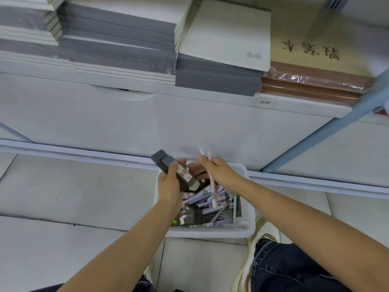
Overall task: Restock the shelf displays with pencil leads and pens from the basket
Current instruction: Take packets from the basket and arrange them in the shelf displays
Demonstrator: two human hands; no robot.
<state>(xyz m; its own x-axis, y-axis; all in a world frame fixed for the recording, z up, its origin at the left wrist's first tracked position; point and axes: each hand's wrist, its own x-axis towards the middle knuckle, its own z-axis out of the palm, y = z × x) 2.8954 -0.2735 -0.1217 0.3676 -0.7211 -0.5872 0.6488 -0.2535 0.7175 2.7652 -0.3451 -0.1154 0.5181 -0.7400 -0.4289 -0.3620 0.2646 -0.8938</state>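
Left hand (169, 186) fingers curl around the lead boxes (166, 162). Right hand (221, 172) fingers pinch two pens (213, 190), shafts hanging below them.

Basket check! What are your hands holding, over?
Left hand grips dark pencil-lead boxes. Right hand holds pink pen. White basket below, purple pens inside. Nothing in the way.

One white basket (210, 233); loose pens (207, 211) inside, too jumbled to count. Two hands: left hand (170, 186) holding lead boxes (168, 163), number unclear; right hand (221, 171) holding two pens (213, 197). Four notebook stacks (216, 79) above.
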